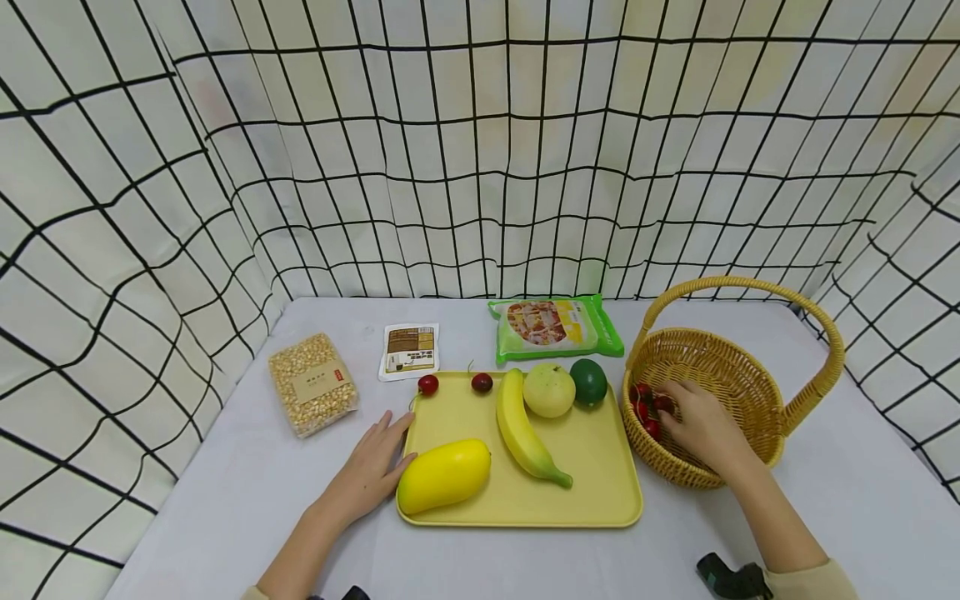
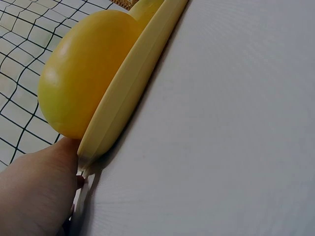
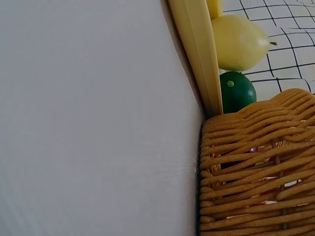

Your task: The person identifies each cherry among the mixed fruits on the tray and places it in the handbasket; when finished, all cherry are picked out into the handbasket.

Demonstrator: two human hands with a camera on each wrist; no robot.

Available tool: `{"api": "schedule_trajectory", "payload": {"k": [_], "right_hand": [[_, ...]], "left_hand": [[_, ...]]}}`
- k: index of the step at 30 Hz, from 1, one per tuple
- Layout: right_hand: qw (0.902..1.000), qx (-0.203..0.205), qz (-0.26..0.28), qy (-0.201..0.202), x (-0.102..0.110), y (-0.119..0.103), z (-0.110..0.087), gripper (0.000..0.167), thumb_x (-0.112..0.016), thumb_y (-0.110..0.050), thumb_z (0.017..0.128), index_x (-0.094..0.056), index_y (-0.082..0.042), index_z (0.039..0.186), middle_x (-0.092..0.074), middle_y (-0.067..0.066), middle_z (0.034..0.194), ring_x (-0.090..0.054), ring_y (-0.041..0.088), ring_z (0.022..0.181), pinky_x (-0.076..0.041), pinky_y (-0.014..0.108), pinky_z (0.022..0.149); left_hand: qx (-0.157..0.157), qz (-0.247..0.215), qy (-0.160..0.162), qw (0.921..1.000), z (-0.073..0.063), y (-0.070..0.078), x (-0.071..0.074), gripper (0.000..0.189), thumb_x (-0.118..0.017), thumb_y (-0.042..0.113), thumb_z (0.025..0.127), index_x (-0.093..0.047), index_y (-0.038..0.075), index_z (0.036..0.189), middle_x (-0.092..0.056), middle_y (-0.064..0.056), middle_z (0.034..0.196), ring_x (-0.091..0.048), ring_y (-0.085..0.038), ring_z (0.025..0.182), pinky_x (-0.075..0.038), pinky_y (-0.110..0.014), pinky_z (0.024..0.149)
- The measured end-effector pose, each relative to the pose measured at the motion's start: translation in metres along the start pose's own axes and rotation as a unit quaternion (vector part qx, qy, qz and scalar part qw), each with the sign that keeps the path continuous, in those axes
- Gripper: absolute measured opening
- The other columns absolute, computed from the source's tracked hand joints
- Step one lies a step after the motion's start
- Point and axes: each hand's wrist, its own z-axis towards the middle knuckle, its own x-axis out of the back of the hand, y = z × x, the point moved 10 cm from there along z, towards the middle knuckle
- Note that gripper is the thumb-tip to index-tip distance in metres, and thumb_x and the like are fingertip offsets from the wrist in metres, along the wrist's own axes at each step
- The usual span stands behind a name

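My left hand (image 1: 367, 471) rests at the left edge of the yellow tray (image 1: 592, 492), fingers extended along the rim and thumb beside a yellow mango (image 1: 444, 477). In the left wrist view the mango (image 2: 88, 69) lies on the tray just past the hand. My right hand (image 1: 701, 421) reaches into the wicker basket (image 1: 720, 354) and pinches a dark red cherry (image 1: 663, 403) between thumb and fingers. More cherries (image 1: 642, 408) lie against the basket's left wall. The right wrist view shows the woven wall (image 3: 256, 172), which hides the right hand there.
A banana (image 1: 525, 429), a pale green round fruit (image 1: 550, 390), a dark green fruit (image 1: 588, 382) and two cherries (image 1: 482, 382) are on the tray. Behind it lie a green packet (image 1: 555, 327) and a small brown-white pouch (image 1: 409, 351). A bag of kernels (image 1: 312, 385) sits left; netting surrounds the table.
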Motion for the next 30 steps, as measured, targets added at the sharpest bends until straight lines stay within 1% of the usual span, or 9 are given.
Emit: {"api": "schedule_trajectory", "payload": {"k": [4, 7, 9, 12, 14, 18, 21, 26, 30], "right_hand": [[0.9998, 0.004, -0.01, 0.017, 0.004, -0.009, -0.001, 0.031, -0.067, -0.007, 0.079, -0.06, -0.001, 0.109, -0.059, 0.019, 0.098, -0.06, 0.031, 0.08, -0.052, 0.042, 0.059], [0.9991, 0.018, -0.017, 0.035, 0.006, -0.018, 0.0, 0.032, -0.067, -0.008, 0.079, -0.06, -0.003, 0.109, -0.059, 0.018, 0.1, -0.061, 0.03, 0.079, -0.052, 0.04, 0.056], [0.9977, 0.036, -0.025, 0.053, 0.009, -0.026, 0.0, 0.032, -0.068, -0.007, 0.077, -0.061, -0.003, 0.108, -0.059, 0.017, 0.098, -0.06, 0.029, 0.078, -0.052, 0.04, 0.055], [0.9938, 0.065, -0.028, 0.085, 0.013, -0.038, -0.001, 0.031, -0.07, -0.006, 0.075, -0.062, -0.004, 0.105, -0.059, 0.014, 0.095, -0.06, 0.027, 0.079, -0.052, 0.04, 0.059], [0.9899, 0.088, -0.031, 0.107, 0.017, -0.047, -0.001, 0.029, -0.07, -0.005, 0.074, -0.062, -0.003, 0.102, -0.059, 0.012, 0.093, -0.059, 0.027, 0.08, -0.052, 0.039, 0.06], [0.9814, 0.13, -0.027, 0.139, 0.023, -0.066, -0.001, 0.028, -0.069, -0.002, 0.073, -0.064, -0.002, 0.1, -0.059, 0.01, 0.091, -0.057, 0.022, 0.078, -0.051, 0.033, 0.058], [0.9773, 0.153, -0.022, 0.145, 0.025, -0.079, 0.001, 0.029, -0.069, -0.001, 0.072, -0.064, -0.002, 0.101, -0.059, 0.011, 0.092, -0.057, 0.022, 0.079, -0.051, 0.032, 0.06], [0.9755, 0.173, -0.023, 0.134, 0.023, -0.099, 0.006, 0.032, -0.072, -0.002, 0.071, -0.064, -0.003, 0.102, -0.06, 0.013, 0.097, -0.058, 0.026, 0.086, -0.052, 0.036, 0.068], [0.9716, 0.195, -0.026, 0.132, 0.019, -0.114, 0.012, 0.032, -0.073, -0.003, 0.071, -0.064, -0.003, 0.102, -0.06, 0.013, 0.097, -0.058, 0.027, 0.087, -0.051, 0.037, 0.069]], "left_hand": [[0.003, 0.002, -0.003, 1.0, 0.001, 0.0, 0.0, 0.059, -0.051, 0.034, 0.093, -0.03, 0.011, 0.143, -0.029, -0.012, 0.146, -0.017, -0.034, 0.136, -0.018, -0.055, 0.106], [0.008, 0.002, -0.006, 0.9999, 0.001, 0.0, 0.0, 0.059, -0.051, 0.034, 0.093, -0.03, 0.011, 0.143, -0.029, -0.012, 0.147, -0.017, -0.034, 0.136, -0.018, -0.055, 0.106], [0.01, 0.001, -0.008, 0.9999, 0.001, 0.0, 0.0, 0.059, -0.052, 0.034, 0.093, -0.03, 0.01, 0.143, -0.029, -0.012, 0.146, -0.017, -0.034, 0.136, -0.018, -0.055, 0.106], [0.011, 0.0, -0.009, 0.9999, 0.001, 0.001, 0.001, 0.059, -0.052, 0.033, 0.093, -0.03, 0.01, 0.143, -0.03, -0.012, 0.146, -0.017, -0.034, 0.136, -0.018, -0.055, 0.107], [0.009, 0.002, -0.008, 0.9999, 0.001, 0.002, 0.001, 0.059, -0.052, 0.033, 0.093, -0.03, 0.01, 0.143, -0.03, -0.011, 0.146, -0.017, -0.033, 0.136, -0.017, -0.054, 0.107], [0.006, 0.005, -0.005, 1.0, 0.0, 0.002, 0.001, 0.058, -0.052, 0.032, 0.093, -0.031, 0.01, 0.143, -0.031, -0.011, 0.146, -0.017, -0.033, 0.136, -0.018, -0.054, 0.107], [0.005, 0.004, -0.004, 1.0, 0.0, 0.002, 0.001, 0.058, -0.052, 0.031, 0.093, -0.031, 0.01, 0.143, -0.031, -0.011, 0.146, -0.017, -0.033, 0.136, -0.018, -0.054, 0.107], [0.005, 0.0, -0.005, 1.0, 0.001, 0.002, 0.001, 0.059, -0.052, 0.032, 0.093, -0.03, 0.01, 0.143, -0.031, -0.011, 0.146, -0.017, -0.033, 0.136, -0.018, -0.054, 0.107], [0.007, 0.001, -0.007, 1.0, 0.001, 0.001, 0.0, 0.059, -0.052, 0.033, 0.093, -0.03, 0.01, 0.143, -0.031, -0.01, 0.146, -0.017, -0.033, 0.136, -0.017, -0.054, 0.107]]}}
